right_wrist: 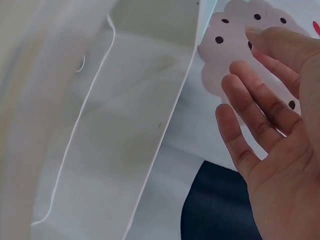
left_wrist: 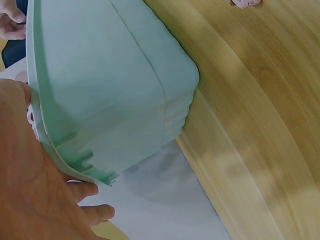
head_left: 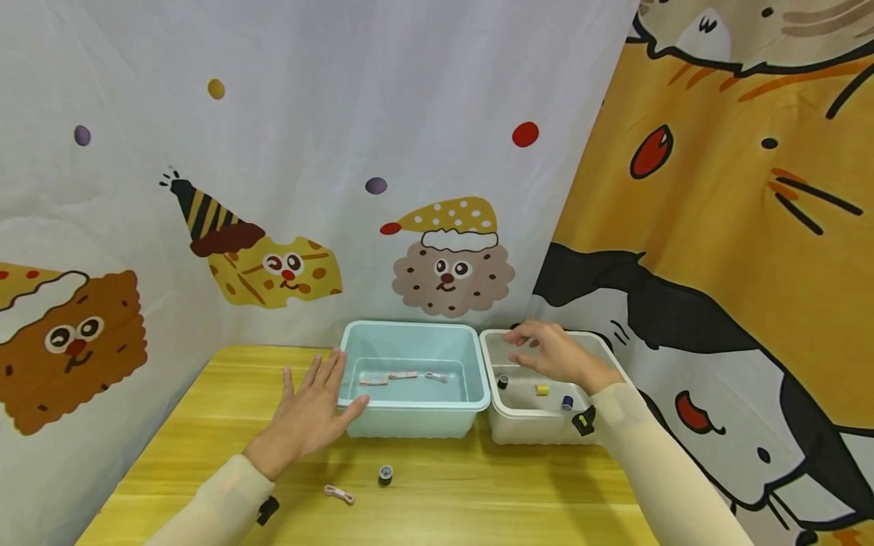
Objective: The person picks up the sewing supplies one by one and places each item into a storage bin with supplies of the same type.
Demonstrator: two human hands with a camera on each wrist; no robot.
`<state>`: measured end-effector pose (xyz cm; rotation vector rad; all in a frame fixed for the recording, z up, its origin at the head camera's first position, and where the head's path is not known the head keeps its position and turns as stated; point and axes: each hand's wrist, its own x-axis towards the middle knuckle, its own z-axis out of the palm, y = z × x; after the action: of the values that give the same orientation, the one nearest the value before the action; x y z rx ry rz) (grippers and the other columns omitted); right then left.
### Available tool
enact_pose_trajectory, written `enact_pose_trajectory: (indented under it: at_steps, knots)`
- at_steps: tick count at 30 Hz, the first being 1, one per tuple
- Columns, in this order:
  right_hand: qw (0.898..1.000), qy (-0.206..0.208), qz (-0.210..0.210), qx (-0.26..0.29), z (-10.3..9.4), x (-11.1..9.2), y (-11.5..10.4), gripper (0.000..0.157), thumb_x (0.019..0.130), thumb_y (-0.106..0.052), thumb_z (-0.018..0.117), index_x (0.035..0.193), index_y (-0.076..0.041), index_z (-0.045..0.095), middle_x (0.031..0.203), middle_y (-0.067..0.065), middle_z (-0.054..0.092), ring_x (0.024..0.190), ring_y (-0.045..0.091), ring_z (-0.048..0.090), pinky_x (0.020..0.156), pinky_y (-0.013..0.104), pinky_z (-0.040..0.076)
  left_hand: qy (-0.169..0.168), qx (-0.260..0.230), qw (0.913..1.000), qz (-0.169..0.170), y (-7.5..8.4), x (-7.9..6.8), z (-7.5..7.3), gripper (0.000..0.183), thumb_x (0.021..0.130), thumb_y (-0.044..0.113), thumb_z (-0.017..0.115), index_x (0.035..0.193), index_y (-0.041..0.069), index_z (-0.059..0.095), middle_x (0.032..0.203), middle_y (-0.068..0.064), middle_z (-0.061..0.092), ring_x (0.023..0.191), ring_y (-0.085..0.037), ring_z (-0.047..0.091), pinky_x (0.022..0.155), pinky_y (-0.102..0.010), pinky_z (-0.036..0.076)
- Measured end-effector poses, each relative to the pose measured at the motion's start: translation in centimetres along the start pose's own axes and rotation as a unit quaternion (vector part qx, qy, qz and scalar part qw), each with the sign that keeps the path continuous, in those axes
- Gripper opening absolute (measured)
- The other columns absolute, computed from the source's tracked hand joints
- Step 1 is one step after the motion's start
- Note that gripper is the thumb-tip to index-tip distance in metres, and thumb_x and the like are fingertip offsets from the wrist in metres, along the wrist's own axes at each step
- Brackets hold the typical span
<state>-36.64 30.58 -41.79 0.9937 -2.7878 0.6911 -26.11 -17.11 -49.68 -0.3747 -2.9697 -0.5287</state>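
My left hand (head_left: 307,413) is at the left rim of a light blue bin (head_left: 416,425), fingers straight and spread. In the left wrist view that hand (left_wrist: 35,180) lies along the bin's rim and holds nothing. Several small folded pink tapes (head_left: 403,374) lie in the bin. Above a whitish bin (head_left: 532,436) hovers my right hand (head_left: 553,353), fingers loosely bent; the right wrist view shows the palm (right_wrist: 285,185) bare. Inside that bin are a black thread spool (head_left: 502,381), a yellow spool (head_left: 542,390) and a blue spool (head_left: 567,403).
On the wooden table (head_left: 437,516), before the bins, lie another black spool (head_left: 385,475) and a folded pink tape (head_left: 339,494). The bins stand side by side against a printed curtain (head_left: 287,152). Another patterned cloth (head_left: 717,250) hangs at the right.
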Motion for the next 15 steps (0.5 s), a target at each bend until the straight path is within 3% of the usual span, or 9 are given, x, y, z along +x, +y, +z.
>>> enact_pose_trajectory:
  at_steps: [8, 15]
  knots:
    - [0.999, 0.028, -0.042, -0.014, 1.0, -1.1, -1.6, 0.03, 0.103, -0.012, 0.091, 0.133, -0.012, 0.085, 0.126, 0.003, 0.086, 0.113, 0.028, 0.082, 0.098, 0.052, 0.071, -0.001, -0.001, 1.0, -0.002, 0.0, -0.1, 0.0, 0.105, 0.116, 0.079, 0.044, 0.187, 0.007, 0.017, 0.197, -0.015, 0.016, 0.18, -0.054, 0.02, 0.133, -0.096, 0.002]
    - [0.993, 0.065, -0.099, -0.002, 2.2, -1.9, -3.0, 0.035, 0.098, -0.004, 0.093, 0.131, -0.012, 0.085, 0.123, 0.003, 0.087, 0.105, 0.029, 0.084, 0.091, 0.051, 0.072, 0.002, -0.001, 1.0, 0.0, 0.0, -0.1, 0.0, 0.105, 0.117, 0.079, 0.044, 0.187, 0.006, 0.017, 0.197, -0.015, 0.017, 0.18, -0.054, 0.021, 0.133, -0.096, 0.003]
